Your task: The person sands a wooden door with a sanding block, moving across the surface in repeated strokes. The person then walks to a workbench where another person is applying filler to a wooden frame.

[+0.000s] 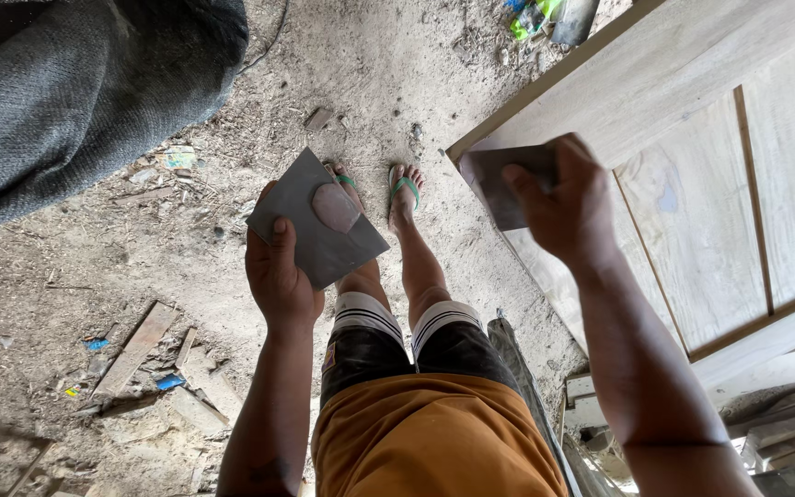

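Hands (278, 267) with two grey, perhaps metal, sheets (315, 221)

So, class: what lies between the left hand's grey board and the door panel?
In the head view, between the grey board and the door panel lie sandalled feet on bare dirt floor.

Bright, even daylight falls on the dirt floor (232, 276); shadows are soft, focus sharp, with wide-angle stretching at the edges.
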